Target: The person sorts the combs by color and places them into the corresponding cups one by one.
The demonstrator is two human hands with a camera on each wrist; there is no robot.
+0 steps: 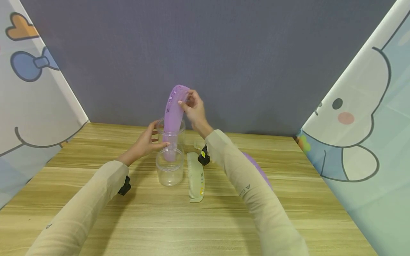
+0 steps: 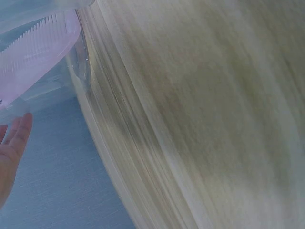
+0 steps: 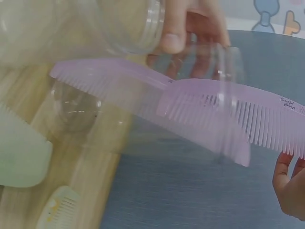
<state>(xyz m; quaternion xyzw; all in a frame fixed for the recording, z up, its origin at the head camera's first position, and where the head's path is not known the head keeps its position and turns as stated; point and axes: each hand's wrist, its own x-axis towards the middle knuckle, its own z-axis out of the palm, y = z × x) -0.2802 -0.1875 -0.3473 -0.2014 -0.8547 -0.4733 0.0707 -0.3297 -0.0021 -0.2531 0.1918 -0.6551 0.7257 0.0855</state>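
My right hand (image 1: 196, 110) pinches a purple comb (image 1: 174, 112) by its toothed edge near the upper end, thumb in front. The comb's lower end is inside the rear clear plastic jar (image 1: 181, 138). In the right wrist view a second purple comb (image 3: 109, 78) leans inside that same jar, overlapping the held one. My left hand (image 1: 142, 145) holds the rear jar from the left, thumb at its near side and fingers behind. Another clear jar (image 1: 170, 174) stands just in front of it.
A pale green comb (image 1: 196, 177) lies right of the front jar. Beyond it, a smaller pale comb (image 3: 59, 207) is partly hidden by my wrist in the head view. Under my right sleeve shows a purple curved edge (image 1: 257, 169). A grey panel (image 1: 243, 71) closes the table's back.
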